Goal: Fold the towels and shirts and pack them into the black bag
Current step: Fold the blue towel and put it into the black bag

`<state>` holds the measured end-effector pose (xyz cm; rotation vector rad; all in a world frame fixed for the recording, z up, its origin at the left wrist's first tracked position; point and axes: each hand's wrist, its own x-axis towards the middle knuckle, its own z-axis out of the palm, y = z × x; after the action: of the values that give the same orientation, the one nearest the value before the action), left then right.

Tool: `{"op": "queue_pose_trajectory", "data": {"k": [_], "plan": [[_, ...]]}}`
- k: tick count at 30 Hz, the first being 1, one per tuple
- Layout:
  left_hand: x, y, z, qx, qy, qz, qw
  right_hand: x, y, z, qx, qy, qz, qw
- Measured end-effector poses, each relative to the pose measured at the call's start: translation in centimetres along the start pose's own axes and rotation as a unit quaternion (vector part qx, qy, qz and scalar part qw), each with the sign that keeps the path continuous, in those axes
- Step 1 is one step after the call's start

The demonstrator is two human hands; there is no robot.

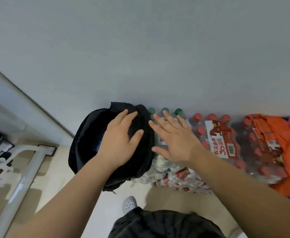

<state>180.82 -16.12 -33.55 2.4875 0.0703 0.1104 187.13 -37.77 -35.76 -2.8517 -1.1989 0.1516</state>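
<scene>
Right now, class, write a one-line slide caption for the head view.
Left hand rests open on the black bag; right hand spread beside it, over bottle packs.

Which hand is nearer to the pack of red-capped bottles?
Right. The right hand is just left of the pack of red-capped bottles; the left hand lies farther left, on the black bag.
</scene>
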Motion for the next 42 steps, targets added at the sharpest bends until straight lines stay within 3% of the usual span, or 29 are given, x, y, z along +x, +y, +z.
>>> {"op": "queue_pose_trajectory", "data": {"k": [3,10,20,28,34,39,42], "plan": [[0.6,6.1,2.2,0.047,0.000,0.032,0.998,-4.0,4.1,-0.4,0.004,0.029,0.029,0.999],[2.2,19.1,13.0,0.115,-0.066,0.071,0.989,-16.9,17.4,0.8,0.028,-0.003,0.148,0.989],[5.9,32.2,26.5,0.136,-0.176,0.182,0.958,-31.7,30.7,1.1,0.042,-0.044,0.352,0.934],[10.8,37.9,33.5,0.137,-0.226,0.244,0.933,-36.7,35.5,1.7,0.068,-0.096,0.449,0.885],[14.9,40.7,37.2,0.074,-0.242,0.232,0.939,-37.4,36.5,2.5,0.096,-0.091,0.460,0.878],[18.3,41.8,39.4,0.070,-0.234,0.236,0.941,-37.3,36.7,2.5,0.108,-0.037,0.480,0.870],[19.0,42.3,39.8,0.013,-0.239,0.221,0.945,-37.1,36.5,2.2,0.111,0.002,0.493,0.863]]}}
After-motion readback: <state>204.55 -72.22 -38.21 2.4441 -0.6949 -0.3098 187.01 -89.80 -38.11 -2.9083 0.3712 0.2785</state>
